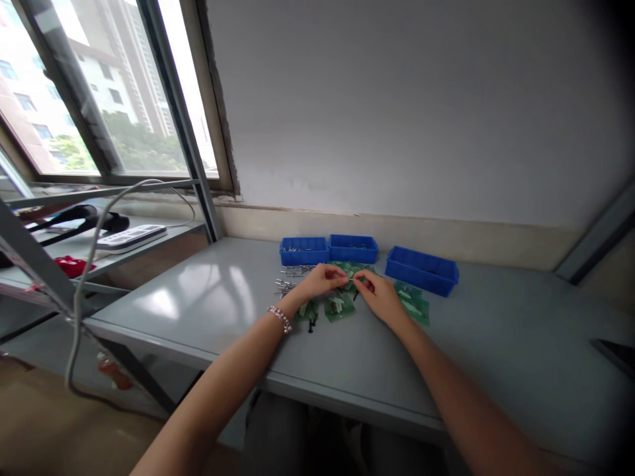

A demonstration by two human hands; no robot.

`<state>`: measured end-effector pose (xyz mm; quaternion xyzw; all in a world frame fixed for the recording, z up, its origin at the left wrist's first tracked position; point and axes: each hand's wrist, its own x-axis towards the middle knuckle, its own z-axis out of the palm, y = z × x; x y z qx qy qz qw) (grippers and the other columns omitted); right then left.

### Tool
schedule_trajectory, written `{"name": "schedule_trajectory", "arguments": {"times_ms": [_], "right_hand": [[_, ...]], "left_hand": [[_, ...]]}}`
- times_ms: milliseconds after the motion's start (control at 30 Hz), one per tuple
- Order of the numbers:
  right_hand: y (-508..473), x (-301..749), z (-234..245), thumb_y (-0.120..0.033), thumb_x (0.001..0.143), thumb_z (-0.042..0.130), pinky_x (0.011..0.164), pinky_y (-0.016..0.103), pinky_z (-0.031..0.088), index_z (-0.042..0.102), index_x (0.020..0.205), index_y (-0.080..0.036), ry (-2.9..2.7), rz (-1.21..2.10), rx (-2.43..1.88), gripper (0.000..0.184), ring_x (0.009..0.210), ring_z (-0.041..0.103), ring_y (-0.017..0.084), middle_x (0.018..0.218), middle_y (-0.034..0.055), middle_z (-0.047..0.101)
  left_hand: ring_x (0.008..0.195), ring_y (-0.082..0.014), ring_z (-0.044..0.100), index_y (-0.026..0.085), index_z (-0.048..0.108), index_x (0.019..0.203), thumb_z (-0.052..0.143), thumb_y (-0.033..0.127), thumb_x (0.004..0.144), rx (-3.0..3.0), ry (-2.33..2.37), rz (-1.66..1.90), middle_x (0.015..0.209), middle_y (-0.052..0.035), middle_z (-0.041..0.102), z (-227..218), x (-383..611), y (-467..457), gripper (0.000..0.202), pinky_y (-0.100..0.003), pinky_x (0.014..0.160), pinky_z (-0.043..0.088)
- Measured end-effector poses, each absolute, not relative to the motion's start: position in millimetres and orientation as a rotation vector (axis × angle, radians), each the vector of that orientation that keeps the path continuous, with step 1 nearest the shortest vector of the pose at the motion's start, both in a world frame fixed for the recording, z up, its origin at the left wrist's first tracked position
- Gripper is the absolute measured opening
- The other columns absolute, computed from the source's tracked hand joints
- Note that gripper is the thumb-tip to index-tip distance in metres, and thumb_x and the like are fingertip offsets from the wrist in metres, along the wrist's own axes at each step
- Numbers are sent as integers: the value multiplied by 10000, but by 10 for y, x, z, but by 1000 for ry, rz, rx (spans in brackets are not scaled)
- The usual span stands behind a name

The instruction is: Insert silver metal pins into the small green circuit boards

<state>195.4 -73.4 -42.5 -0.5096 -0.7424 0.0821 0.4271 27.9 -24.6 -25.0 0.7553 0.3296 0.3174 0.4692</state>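
My left hand (pixel 325 281), with a beaded bracelet (pixel 280 318) on the wrist, is closed in a pinch above the middle of the table. Facing it, my right hand (pixel 380 294) also pinches, the two sets of fingertips almost meeting. A green plastic bag (pixel 351 268) shows at and behind the fingertips; its held edge is small and blurred. Below the hands lies another green bag (pixel 339 307) with pale pieces inside. Metal rods or screws (pixel 285 285) are piled left of my left hand, and black screws (pixel 311 324) lie near its wrist. More green bags (pixel 413 303) lie beside my right hand.
Three blue bins stand along the back: a left bin (pixel 304 256) with small metal parts, a middle bin (pixel 353 254) and a right bin (pixel 421 274). The grey table (pixel 198 317) meets a wall. At left are a shelf with a power strip (pixel 131 238) and a hanging cable (pixel 79 311).
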Motion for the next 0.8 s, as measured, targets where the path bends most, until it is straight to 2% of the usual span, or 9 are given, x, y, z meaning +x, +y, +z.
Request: {"name": "schedule_trajectory", "arguments": {"times_ms": [200,533,800], "right_hand": [[-731,1940,-420,-302,780,443,498,213,324,546,810,-191,-1847,220,-1298,155,458,441,113,506,-36,476],[-728,1945,-429,-296,779,450,499,211,323,546,783,-188,-1851,243,-1274,145,458,443,109,514,-35,498],[-718,1947,-444,-302,774,448,494,216,322,544,824,-186,-1849,244,-1302,159,460,444,116,509,-35,484]], "left_hand": [[571,-96,495,84,603,816,614,351,654,1888,786,847,673,-52,585,-263,282,-222,312,-199,517,375],[645,-121,531,89,607,808,636,288,633,1910,825,919,773,-76,604,-296,279,-174,266,-231,599,426],[645,-118,513,86,616,790,612,347,655,1931,854,932,765,-82,604,-290,282,-186,294,-224,589,406]]}}
